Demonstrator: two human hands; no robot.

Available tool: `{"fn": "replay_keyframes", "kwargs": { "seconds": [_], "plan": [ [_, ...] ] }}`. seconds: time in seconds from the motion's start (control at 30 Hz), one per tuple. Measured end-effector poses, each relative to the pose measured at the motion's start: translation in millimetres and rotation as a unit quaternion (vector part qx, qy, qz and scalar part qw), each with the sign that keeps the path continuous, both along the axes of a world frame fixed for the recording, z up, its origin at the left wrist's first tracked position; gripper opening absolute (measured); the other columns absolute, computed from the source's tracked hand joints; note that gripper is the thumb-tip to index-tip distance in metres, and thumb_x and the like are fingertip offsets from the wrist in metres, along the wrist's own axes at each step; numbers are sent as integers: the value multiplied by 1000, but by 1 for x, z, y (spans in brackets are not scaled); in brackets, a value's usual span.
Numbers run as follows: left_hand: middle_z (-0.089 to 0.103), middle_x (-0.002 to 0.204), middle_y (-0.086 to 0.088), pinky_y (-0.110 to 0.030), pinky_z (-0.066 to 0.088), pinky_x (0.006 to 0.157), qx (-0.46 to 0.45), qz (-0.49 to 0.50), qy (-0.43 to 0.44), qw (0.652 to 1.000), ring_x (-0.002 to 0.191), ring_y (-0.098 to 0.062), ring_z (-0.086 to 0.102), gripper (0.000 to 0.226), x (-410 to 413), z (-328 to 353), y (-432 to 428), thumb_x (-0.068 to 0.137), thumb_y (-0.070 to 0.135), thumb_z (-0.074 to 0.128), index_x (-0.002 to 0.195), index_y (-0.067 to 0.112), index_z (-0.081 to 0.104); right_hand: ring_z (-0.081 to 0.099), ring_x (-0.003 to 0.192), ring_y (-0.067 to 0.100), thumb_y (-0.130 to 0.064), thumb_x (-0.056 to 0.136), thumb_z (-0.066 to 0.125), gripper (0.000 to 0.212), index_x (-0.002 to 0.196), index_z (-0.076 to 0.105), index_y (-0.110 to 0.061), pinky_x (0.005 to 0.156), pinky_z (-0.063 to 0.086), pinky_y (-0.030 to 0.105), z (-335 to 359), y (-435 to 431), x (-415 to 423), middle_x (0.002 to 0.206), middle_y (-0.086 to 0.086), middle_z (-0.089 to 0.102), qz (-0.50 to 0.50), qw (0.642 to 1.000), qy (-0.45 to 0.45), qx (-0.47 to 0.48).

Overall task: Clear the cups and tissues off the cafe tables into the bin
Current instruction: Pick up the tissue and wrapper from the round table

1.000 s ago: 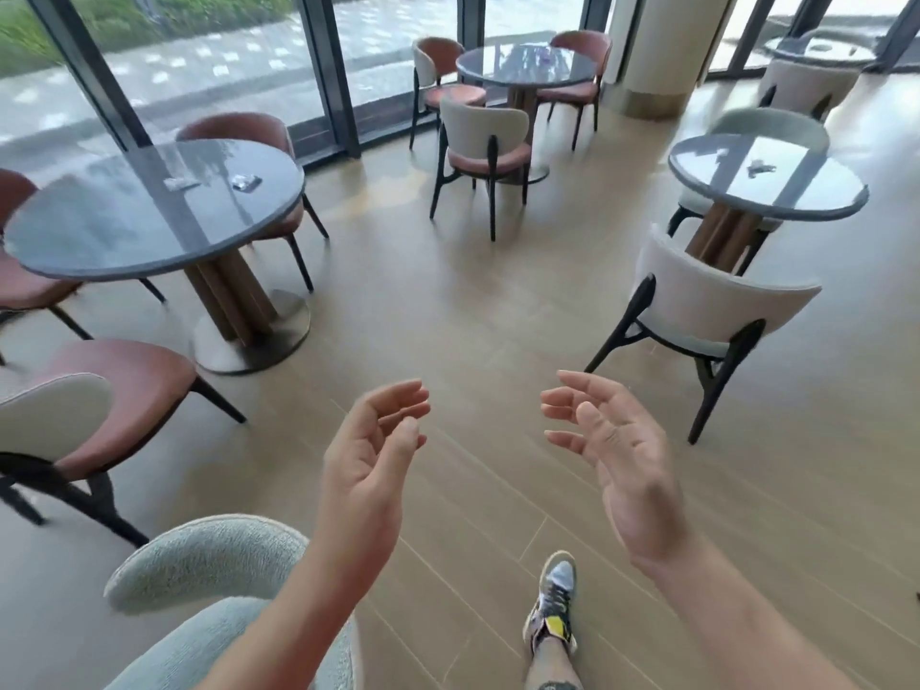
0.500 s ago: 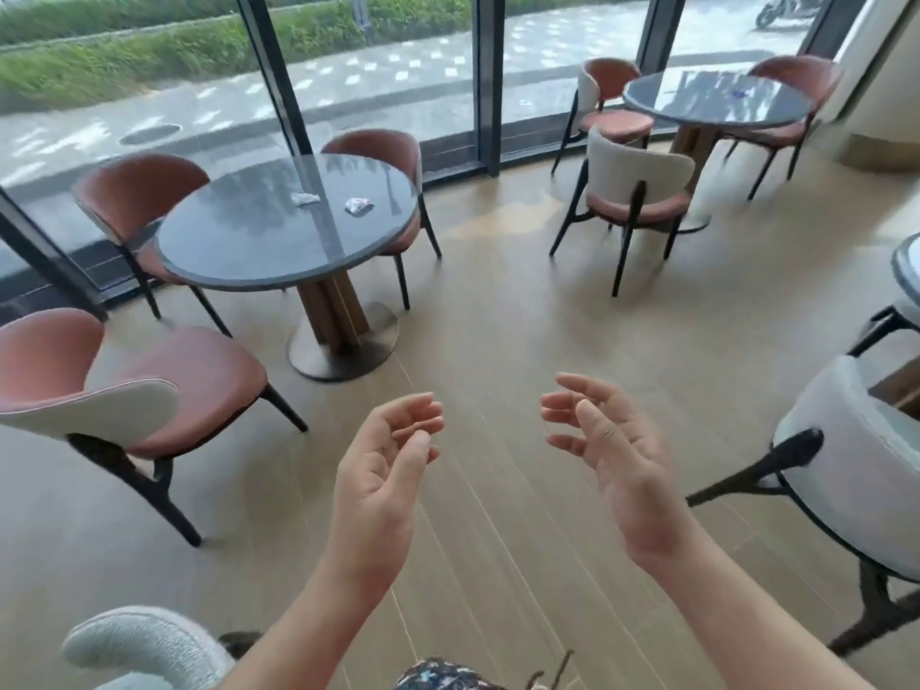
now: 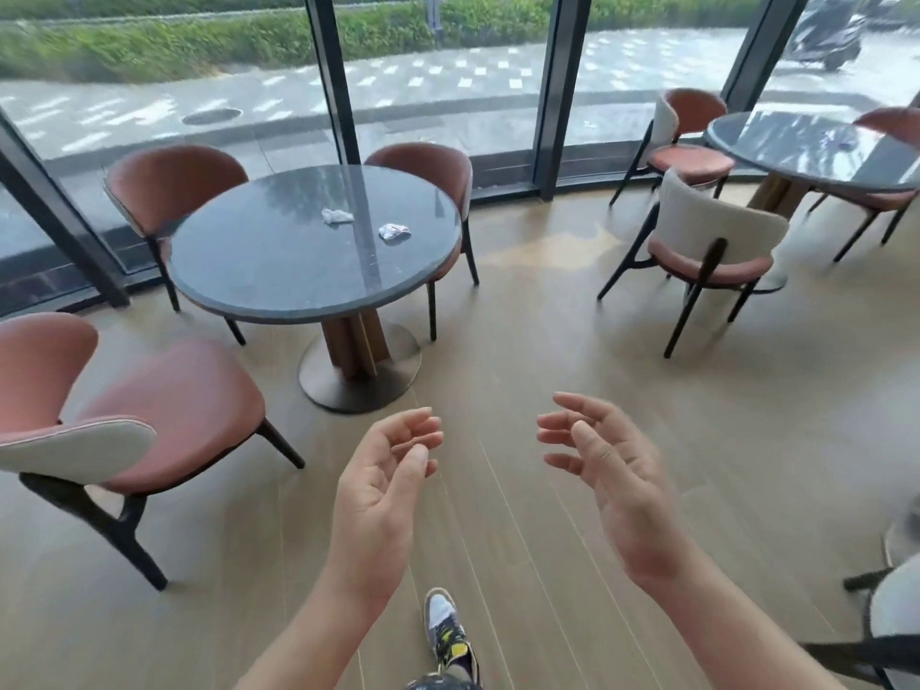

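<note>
Your left grip point(image 3: 378, 495) and right grip point(image 3: 617, 485) both hold nothing. The fingers are loosely curved, the palms face each other, and both hang over the wood-plank floor point(image 3: 547, 341), well apart from any tabletop.

The nearest things to clear are a crumpled white tissue point(image 3: 337, 216) and, just to its right, a crumpled white wad with red marks point(image 3: 394, 232). Both lie on the far half of the round dark grey stone tabletop point(image 3: 279, 276), toward the window. I cannot tell whether the wad is tissue or a wrapper.

That placement is your main risk. You will likely have to reach across a glossy surface. Light paper pushed by flat fingers would probably skid and could go off the far edge between the two salmon-pink chairs point(image 3: 174, 186) behind it. Pinch each piece from above rather than sweeping it.

Nearer you, a salmon-pink chair with splayed black legs point(image 3: 164, 415) stands close to your path on the left. A foot could catch a leg or the broad metal table base point(image 3: 358, 376) if you watch only the paper.

Farther right, a second round dark tabletop point(image 3: 796, 161) carries a small pale scrap point(image 3: 841, 137), too blurred to identify. It is easy to overlook behind the cream-backed chair point(image 3: 717, 231).

No cup and no bin show here, so loosely held paper may drop on the carry.
</note>
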State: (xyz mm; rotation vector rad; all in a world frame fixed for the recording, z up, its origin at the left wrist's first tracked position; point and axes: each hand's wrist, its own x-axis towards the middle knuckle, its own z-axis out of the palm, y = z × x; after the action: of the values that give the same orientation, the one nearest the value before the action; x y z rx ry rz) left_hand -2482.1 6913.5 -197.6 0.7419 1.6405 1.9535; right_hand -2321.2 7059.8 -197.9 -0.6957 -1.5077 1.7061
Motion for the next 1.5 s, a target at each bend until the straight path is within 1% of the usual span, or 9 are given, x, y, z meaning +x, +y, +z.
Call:
{"fn": "replay_keyframes", "kwargs": {
  "seconds": [0.13, 0.23, 0.37, 0.47, 0.63, 0.87, 1.07, 1.3, 1.5],
  "plan": [
    [73, 117, -2, -40, 56, 96, 1, -7, 7, 1000, 113, -22, 68, 32, -68, 6, 65, 93, 22, 53, 122, 16, 66, 68, 106, 29, -39, 88, 65, 44, 125, 67, -13, 91, 53, 46, 16, 69, -76, 111, 11, 74, -2, 1000, 6, 2],
    [72, 117, 1, -38, 56, 96, -9, -8, 16, 1000, 113, -20, 68, 30, -118, 14, 107, 94, 23, 53, 121, 20, 66, 68, 106, 29, -29, 93, 59, 38, 126, 65, -12, 92, 53, 45, 24, 112, -131, 110, 11, 73, 15, 1000, 6, 4],
    [72, 117, 3, -35, 57, 96, -19, 6, 18, 1000, 114, -19, 68, 30, -165, 16, 146, 95, 23, 53, 122, 21, 65, 68, 107, 30, -26, 93, 57, 38, 127, 65, -11, 93, 53, 46, 15, 153, -184, 110, 11, 74, 39, 999, -1, -11],
    [72, 118, 2, -37, 56, 96, -30, 23, 8, 999, 114, -18, 68, 31, -196, 8, 172, 94, 22, 53, 123, 20, 66, 69, 106, 30, -27, 93, 58, 38, 126, 66, -11, 92, 53, 46, 4, 184, -223, 109, 11, 74, 52, 998, -7, -29],
    [72, 117, 2, -37, 57, 97, -57, 53, 1, 997, 114, -18, 68, 31, -249, -9, 225, 94, 23, 54, 123, 19, 66, 69, 104, 28, -26, 92, 58, 39, 126, 65, -9, 88, 55, 40, -12, 248, -292, 108, 11, 74, 85, 995, -10, -45],
    [73, 116, 4, -40, 55, 99, -77, 119, 9, 990, 114, -18, 67, 29, -337, -19, 331, 93, 24, 55, 120, 21, 67, 69, 103, 27, -32, 92, 63, 37, 124, 67, -14, 91, 53, 43, -29, 366, -404, 107, 10, 74, 148, 987, -8, -56],
    [72, 117, 2, -39, 53, 100, -89, 160, 7, 983, 115, -19, 67, 27, -396, -8, 414, 94, 23, 56, 118, 27, 68, 70, 105, 27, -29, 93, 59, 36, 125, 66, -13, 92, 54, 43, -17, 465, -495, 107, 7, 75, 206, 977, -9, -55],
    [72, 116, 2, -35, 56, 96, -101, 201, -25, 974, 113, -18, 68, 28, -443, -16, 470, 93, 22, 56, 119, 22, 67, 69, 104, 25, -26, 94, 58, 34, 125, 65, -13, 90, 55, 41, -30, 527, -557, 108, 6, 74, 237, 969, -27, -63],
    [72, 118, 4, -36, 55, 96, -112, 199, -41, 973, 116, -17, 67, 28, -498, -28, 496, 94, 23, 55, 119, 27, 67, 69, 104, 24, -24, 93, 60, 34, 125, 66, -12, 89, 55, 39, -50, 555, -611, 106, 5, 74, 234, 968, -55, -68]
  ]
}}
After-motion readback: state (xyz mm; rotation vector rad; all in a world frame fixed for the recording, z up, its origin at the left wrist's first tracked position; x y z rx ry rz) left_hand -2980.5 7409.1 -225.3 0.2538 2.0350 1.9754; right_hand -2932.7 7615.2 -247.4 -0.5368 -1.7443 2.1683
